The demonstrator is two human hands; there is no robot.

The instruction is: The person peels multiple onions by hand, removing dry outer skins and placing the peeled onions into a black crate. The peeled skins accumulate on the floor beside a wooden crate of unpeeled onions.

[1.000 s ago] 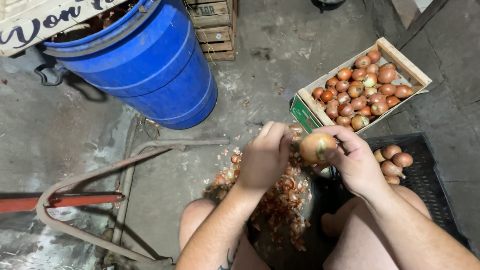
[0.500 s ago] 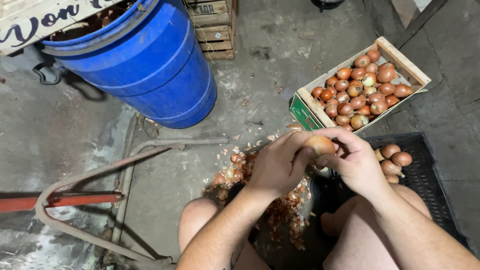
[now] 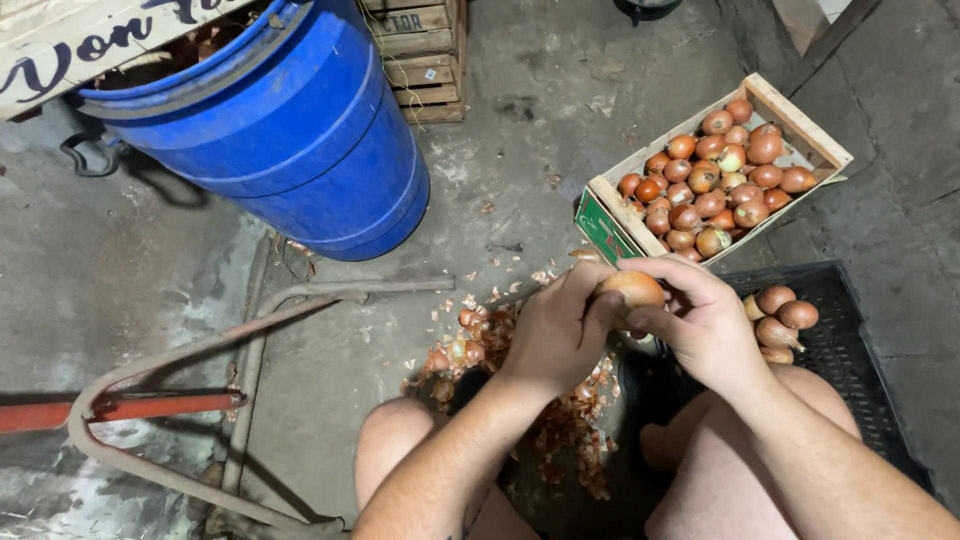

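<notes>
A big blue barrel (image 3: pixel 290 130) stood on the concrete floor (image 3: pixel 520 150) at the upper left. A black plastic crate (image 3: pixel 860 340) lay at the lower right, and a wooden crate (image 3: pixel 790 110) of onions sat just above it. Loose onion skins (image 3: pixel 560 420) were heaped between the knees. Over them, the left hand (image 3: pixel 550 335) and right hand (image 3: pixel 705 325) were together, clamped on one onion (image 3: pixel 630 290).
</notes>
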